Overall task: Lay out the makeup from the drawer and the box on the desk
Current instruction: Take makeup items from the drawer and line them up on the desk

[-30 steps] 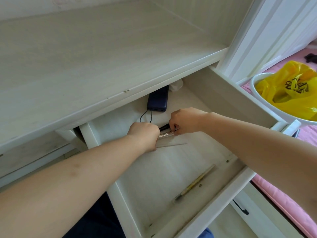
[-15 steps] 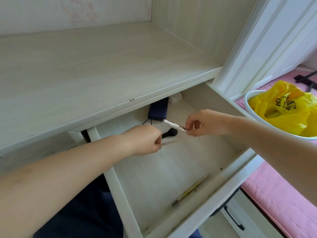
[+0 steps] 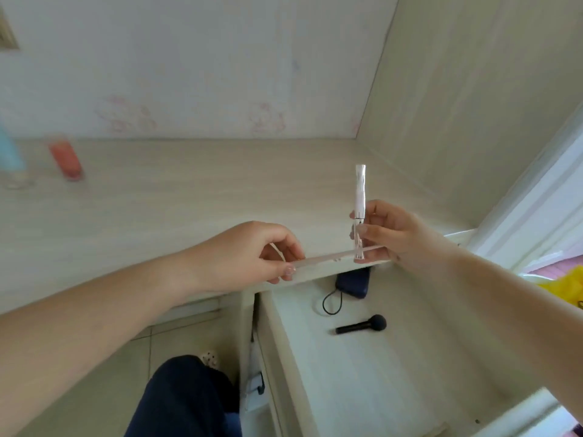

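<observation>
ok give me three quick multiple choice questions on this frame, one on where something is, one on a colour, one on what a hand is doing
1. Where does the black makeup brush lie?
A. on the desk top
B. in the open drawer
C. on the floor

2. What colour is the blurred tube standing at the far left of the desk?
A. orange-red
B. black
C. green

3. What is the right hand doing?
A. resting flat on the desk
B. hanging free, holding nothing
C. holding a slim silvery white tube upright

Answers:
1 B, the brush lies on the floor of the drawer, near a dark blue device with a cord.
2 A, the tube shows orange-red against the pale desk.
3 C, the fingers pinch the slim silvery white tube low down, its top pointing up above the desk edge.
</observation>
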Demonstrator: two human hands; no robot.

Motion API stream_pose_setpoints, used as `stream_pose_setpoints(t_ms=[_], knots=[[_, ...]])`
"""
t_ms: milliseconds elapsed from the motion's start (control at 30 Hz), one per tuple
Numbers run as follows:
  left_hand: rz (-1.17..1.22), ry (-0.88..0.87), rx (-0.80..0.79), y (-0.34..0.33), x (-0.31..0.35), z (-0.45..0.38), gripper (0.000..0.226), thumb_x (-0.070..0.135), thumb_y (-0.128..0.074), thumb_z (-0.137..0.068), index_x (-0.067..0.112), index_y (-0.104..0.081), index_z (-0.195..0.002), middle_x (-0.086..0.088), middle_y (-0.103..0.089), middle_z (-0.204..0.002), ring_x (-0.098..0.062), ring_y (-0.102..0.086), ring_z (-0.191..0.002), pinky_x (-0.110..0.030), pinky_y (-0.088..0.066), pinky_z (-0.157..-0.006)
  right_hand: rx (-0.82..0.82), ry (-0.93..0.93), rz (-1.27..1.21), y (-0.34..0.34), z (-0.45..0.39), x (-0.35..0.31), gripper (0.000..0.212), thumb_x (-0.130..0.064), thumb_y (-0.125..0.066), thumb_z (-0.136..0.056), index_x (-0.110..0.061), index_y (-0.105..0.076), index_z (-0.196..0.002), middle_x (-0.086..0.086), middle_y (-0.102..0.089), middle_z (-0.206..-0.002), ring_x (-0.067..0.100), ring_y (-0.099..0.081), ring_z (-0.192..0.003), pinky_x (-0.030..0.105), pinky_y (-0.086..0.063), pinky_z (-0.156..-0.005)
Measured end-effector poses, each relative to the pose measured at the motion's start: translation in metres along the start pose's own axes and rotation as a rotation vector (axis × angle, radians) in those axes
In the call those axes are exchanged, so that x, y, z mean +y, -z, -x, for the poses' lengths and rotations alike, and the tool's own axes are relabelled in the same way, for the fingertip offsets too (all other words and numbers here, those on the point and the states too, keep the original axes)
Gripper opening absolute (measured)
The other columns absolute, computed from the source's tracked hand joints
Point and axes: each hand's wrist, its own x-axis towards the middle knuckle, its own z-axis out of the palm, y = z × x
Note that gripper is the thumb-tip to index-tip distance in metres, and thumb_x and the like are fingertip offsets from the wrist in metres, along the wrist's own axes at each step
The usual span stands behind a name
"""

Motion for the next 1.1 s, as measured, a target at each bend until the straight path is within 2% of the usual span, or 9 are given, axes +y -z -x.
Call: stream_pose_setpoints(t_ms=[167, 333, 433, 533, 633, 767, 900, 1033, 1100], knots=[[0.010, 0.002, 0.231, 0.059, -0.028, 0.027, 0.022, 0.000, -0.065, -0.083, 0.019, -0.053, -0.087, -0.002, -0.063, -0.091, -0.020, -0.065, -0.080, -0.039, -0.057, -0.080, -0.016, 0.047, 0.007, -0.048, -0.054, -0.034, 0.014, -0.007, -0.054, -0.092, -0.014, -0.058, -0.103, 0.000, -0.058, -0.076, 0.010, -0.057, -0.057, 0.026, -0.056, -0.062], [-0.045, 0.073, 0.465, 0.105, -0.071, 0.043, 0.034, -0.006, -0.058, -0.083, 0.026, -0.063, -0.072, 0.012, -0.070, -0.084, -0.016, -0.066, -0.082, -0.039, -0.055, -0.084, 0.038, 0.060, 0.131, -0.101, -0.113, -0.049, 0.008, -0.016, -0.056, -0.093, -0.017, -0.057, -0.101, 0.001, -0.057, -0.073, 0.007, -0.055, -0.055, 0.020, -0.051, -0.055], [0.058, 0.139, 0.595, 0.127, -0.100, 0.045, 0.036, -0.004, -0.056, -0.087, 0.028, -0.068, -0.078, 0.003, -0.069, -0.087, -0.013, -0.064, -0.074, -0.033, -0.057, -0.082, 0.088, 0.049, 0.139, -0.132, -0.149, -0.056, 0.009, -0.018, -0.058, -0.091, -0.017, -0.058, -0.100, 0.003, -0.059, -0.076, 0.010, -0.055, -0.058, 0.022, -0.048, -0.055], [0.100, 0.181, 0.638, 0.141, -0.121, 0.036, 0.028, -0.005, -0.058, -0.086, 0.020, -0.069, -0.089, 0.002, -0.065, -0.084, 0.000, -0.059, -0.060, -0.016, -0.052, -0.065, 0.091, 0.023, 0.191, -0.154, -0.169, -0.058, 0.010, -0.020, -0.058, -0.091, -0.015, -0.059, -0.099, 0.002, -0.061, -0.073, 0.010, -0.054, -0.059, 0.021, -0.047, -0.053], [0.001, 0.229, 0.671, 0.161, -0.142, 0.024, 0.024, 0.004, -0.065, -0.084, 0.011, -0.069, -0.107, 0.009, -0.065, -0.084, 0.009, -0.061, -0.069, -0.001, -0.041, -0.063, 0.038, -0.006, 0.248, -0.180, -0.190, -0.058, 0.010, -0.022, -0.058, -0.090, -0.015, -0.060, -0.098, 0.000, -0.061, -0.069, 0.008, -0.053, -0.057, 0.019, -0.045, -0.053], [-0.129, 0.316, 0.694, 0.189, -0.153, 0.006, 0.028, 0.018, -0.057, -0.091, 0.015, -0.065, -0.118, -0.005, -0.069, -0.108, -0.016, -0.062, -0.105, -0.015, -0.040, -0.082, -0.007, -0.033, 0.267, -0.205, -0.211, -0.058, 0.007, -0.021, -0.058, -0.090, -0.015, -0.060, -0.093, -0.001, -0.059, -0.065, 0.009, -0.050, -0.055, 0.020, -0.040, -0.052], [-0.234, 0.405, 0.674, 0.208, -0.165, -0.006, 0.032, 0.025, -0.051, -0.093, 0.018, -0.062, -0.123, -0.006, -0.069, -0.111, -0.018, -0.061, -0.109, -0.025, -0.042, -0.095, -0.039, -0.045, 0.355, -0.225, -0.231, -0.056, 0.010, -0.020, -0.058, -0.089, -0.012, -0.062, -0.091, 0.000, -0.059, -0.063, 0.013, -0.049, -0.055, 0.021, -0.036, -0.049], [-0.286, 0.430, 0.692, 0.214, -0.178, -0.010, 0.031, 0.031, -0.051, -0.088, 0.026, -0.065, -0.116, 0.009, -0.069, -0.093, -0.010, -0.062, -0.100, -0.023, -0.045, -0.083, -0.054, -0.078, 0.423, -0.243, -0.249, -0.058, 0.010, -0.019, -0.057, -0.088, -0.013, -0.060, -0.081, 0.004, -0.058, -0.063, 0.016, -0.047, -0.051, 0.021, -0.034, -0.044], [-0.308, 0.414, 0.711, 0.213, -0.181, -0.010, 0.029, 0.033, -0.052, -0.086, 0.030, -0.066, -0.112, 0.017, -0.061, -0.083, -0.007, -0.061, -0.093, -0.023, -0.044, -0.076, -0.064, -0.082, 0.435, -0.250, -0.257, -0.058, 0.008, -0.019, -0.057, -0.087, -0.016, -0.060, -0.081, 0.002, -0.059, -0.064, 0.014, -0.050, -0.052, 0.020, -0.036, -0.044]])
